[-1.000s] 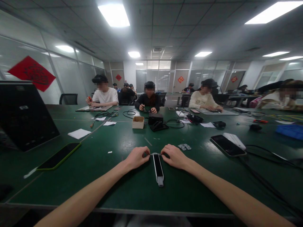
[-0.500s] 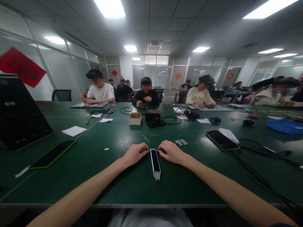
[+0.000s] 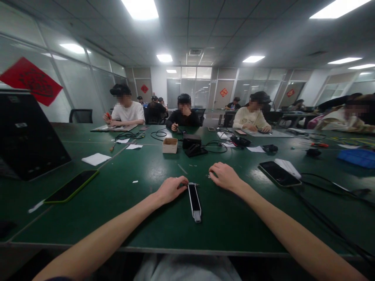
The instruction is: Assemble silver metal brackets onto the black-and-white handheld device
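Note:
A long slim device with a white rim, black face and grey near end lies on the green table, pointing away from me. At its far end, my left hand has thumb and finger closed together by the left corner; what they grip is too small to make out. A thin small piece crosses that far end. My right hand is apart from the device, farther right. Its fingers are curled down to the table over small grey pieces, mostly hidden beneath the hand.
A green-edged phone lies left, below a black HP case. Ahead stand a small open box and a black stand. Another phone and cables lie right, near a blue tray. Several people sit across the table.
My right hand has left the device's far end and moved right and away from me, onto the grey pieces. My left hand stays by the device. The view has shifted slightly.

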Action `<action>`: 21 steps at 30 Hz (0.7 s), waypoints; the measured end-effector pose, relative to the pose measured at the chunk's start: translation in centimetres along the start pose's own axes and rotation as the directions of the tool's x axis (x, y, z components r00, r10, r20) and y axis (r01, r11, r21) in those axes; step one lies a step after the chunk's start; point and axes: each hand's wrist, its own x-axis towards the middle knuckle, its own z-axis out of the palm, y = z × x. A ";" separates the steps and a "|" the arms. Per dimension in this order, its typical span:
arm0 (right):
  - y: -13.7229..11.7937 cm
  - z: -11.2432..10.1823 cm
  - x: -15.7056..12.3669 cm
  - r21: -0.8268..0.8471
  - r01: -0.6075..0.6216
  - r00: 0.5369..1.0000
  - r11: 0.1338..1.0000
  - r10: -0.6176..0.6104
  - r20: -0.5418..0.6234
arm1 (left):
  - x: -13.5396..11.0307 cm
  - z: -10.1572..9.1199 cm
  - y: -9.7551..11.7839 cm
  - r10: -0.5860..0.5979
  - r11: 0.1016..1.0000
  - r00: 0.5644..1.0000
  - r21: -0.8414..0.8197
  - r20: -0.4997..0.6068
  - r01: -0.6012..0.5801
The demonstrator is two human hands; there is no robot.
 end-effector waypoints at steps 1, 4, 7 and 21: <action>0.8 -0.2 -0.1 -0.030 -0.028 0.999 0.999 0.029 0.018 | 0.0 0.0 -0.1 -0.002 1.000 1.000 0.002 0.000 0.002; 2.9 -0.5 -0.4 -0.067 -0.062 0.991 0.996 0.069 0.110 | -0.1 0.0 -0.2 -0.009 1.000 1.000 0.009 -0.010 0.009; 3.7 -0.3 -0.7 -0.029 -0.046 0.981 0.999 0.050 0.186 | -0.2 0.1 -0.3 -0.002 1.000 1.000 0.023 -0.030 0.003; 2.8 0.8 -0.4 0.027 -0.003 0.950 1.000 -0.006 0.313 | 0.0 0.6 -0.6 -0.033 0.999 0.997 0.039 -0.066 0.036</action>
